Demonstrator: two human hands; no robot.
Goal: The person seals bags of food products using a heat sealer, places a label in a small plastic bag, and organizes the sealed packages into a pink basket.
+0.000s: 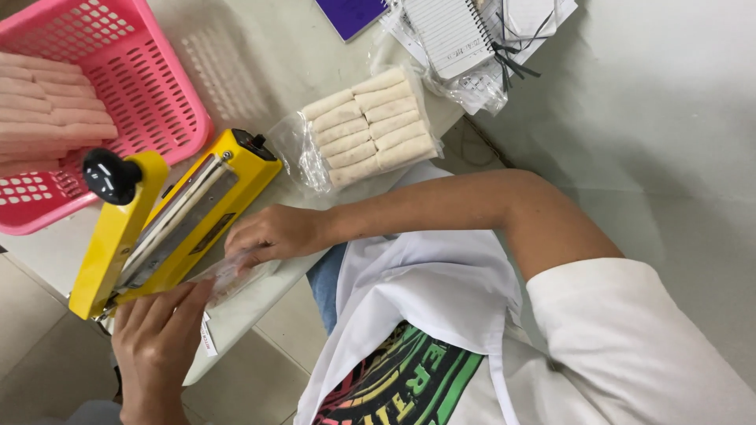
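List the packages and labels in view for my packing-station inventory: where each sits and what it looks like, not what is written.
Clear bag of pale rolls: table centre, rectangular, two rows.
Empty clear bag: at the yellow sealer, held by both hands.
Small white tag: table edge, beside the left hand.
Dark label strip: on the sealer's side.
Clear wrapper: under a spiral notebook, table's far edge.

Food-packing workbench: heat sealer (169, 220), bagged rolls (370, 126)
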